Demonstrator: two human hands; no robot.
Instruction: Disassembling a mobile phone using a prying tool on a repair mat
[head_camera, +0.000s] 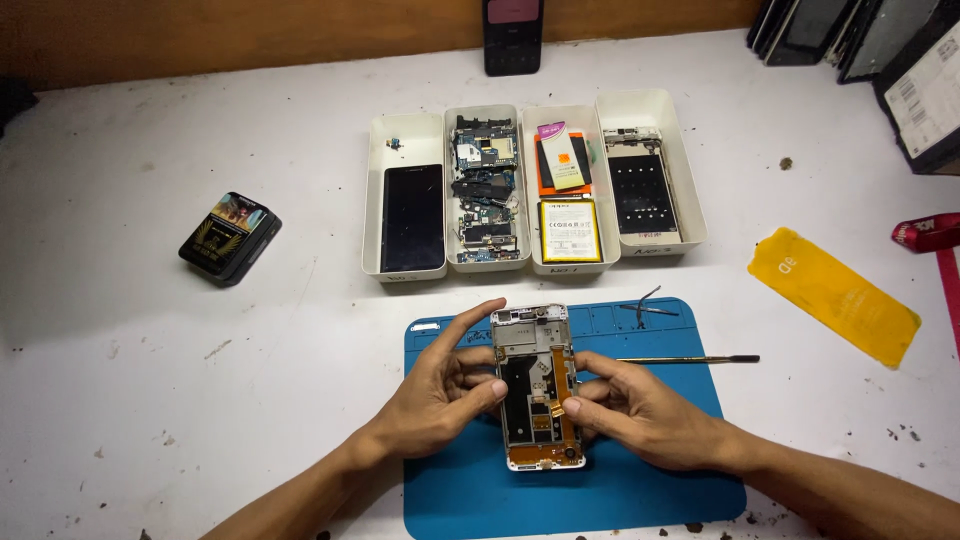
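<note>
An opened phone frame (537, 385) with a white rim, bare inside and an orange flex strip lies on a blue work mat (600, 490). My left hand (440, 390) grips its left edge, index finger stretched toward the top corner and thumb pressed on the inside. From the other side, my right hand (630, 405) holds the frame's right edge, with its thumb on the orange flex strip near the lower half.
Four white trays (535, 262) behind the mat hold a dark screen (412, 218), circuit boards (487, 190), a battery (570, 230) and a back frame (640, 195). Tweezers (645, 305) and a thin tool (690, 359) lie on the mat's right. A black box (230, 238) sits left, a yellow film (832, 293) right.
</note>
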